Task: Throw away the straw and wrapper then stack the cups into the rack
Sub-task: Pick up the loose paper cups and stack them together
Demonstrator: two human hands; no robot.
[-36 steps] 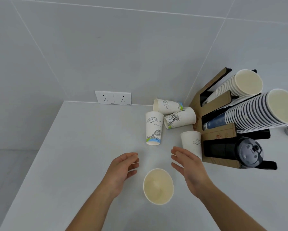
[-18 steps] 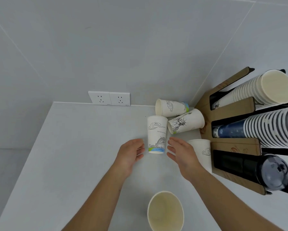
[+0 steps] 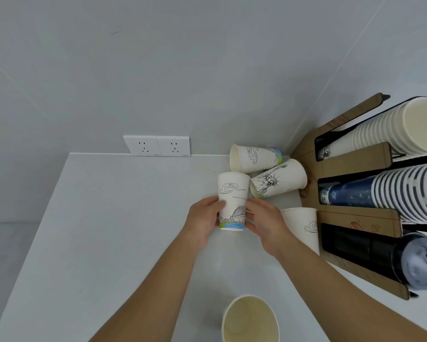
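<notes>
An upright white paper cup printed with a bridge [image 3: 233, 193] stands on the white counter [image 3: 113, 230]. My left hand [image 3: 203, 222] presses its left side and my right hand [image 3: 265, 222] its right side. Behind it two printed cups lie on their sides, one by the wall [image 3: 253, 157] and one with a statue print [image 3: 277, 180]. Another upright cup [image 3: 302, 224] stands right of my right hand, against the rack. An open cup [image 3: 250, 319] stands near the bottom edge. The wooden rack [image 3: 355, 214] at the right holds stacks of cups. No straw or wrapper is visible.
A double wall socket [image 3: 157, 145] sits on the back wall above the counter. The rack's lower slot holds black lids [image 3: 419, 264]; a striped cup stack [image 3: 405, 191] and a white stack [image 3: 390, 129] jut out toward me. The counter's left edge drops to the floor.
Both hands moved away from the near open cup, forward to the bridge cup, and closed on its two sides. The view shifted forward, so the near cup slid toward the bottom edge.
</notes>
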